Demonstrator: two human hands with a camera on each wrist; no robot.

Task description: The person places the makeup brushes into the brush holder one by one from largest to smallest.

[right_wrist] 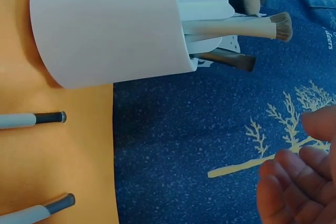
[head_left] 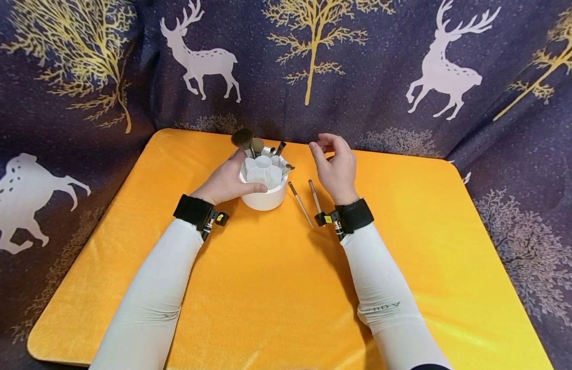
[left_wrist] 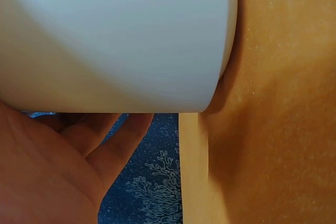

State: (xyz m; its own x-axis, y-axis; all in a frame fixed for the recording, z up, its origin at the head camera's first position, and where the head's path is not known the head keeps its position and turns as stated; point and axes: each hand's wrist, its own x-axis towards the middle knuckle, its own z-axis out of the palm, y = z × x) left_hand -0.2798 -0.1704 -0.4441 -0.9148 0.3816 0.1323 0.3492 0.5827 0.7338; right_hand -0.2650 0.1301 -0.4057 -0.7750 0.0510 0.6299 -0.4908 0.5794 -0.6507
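A white round brush holder (head_left: 265, 198) stands on the orange table (head_left: 276, 288), with several makeup brushes (head_left: 248, 140) upright in its far compartments. My left hand (head_left: 225, 182) grips its left side, thumb across the front wall. The left wrist view shows the holder's wall (left_wrist: 115, 35) against my palm (left_wrist: 58, 171). My right hand (head_left: 334, 164) hovers right of the holder, loosely curled and holding nothing. Between them two thin brushes (head_left: 300, 204) (head_left: 315, 195) lie on the table. The right wrist view shows the holder (right_wrist: 105, 30), its brushes (right_wrist: 236, 27), both lying handles (right_wrist: 31, 120) (right_wrist: 42, 211) and my fingertips (right_wrist: 299, 182).
A dark blue cloth with gold trees and white deer (head_left: 202, 61) hangs behind and around the table. The table's far edge (head_left: 392, 154) runs just behind the holder and my right hand. The near half of the table is bare orange cloth.
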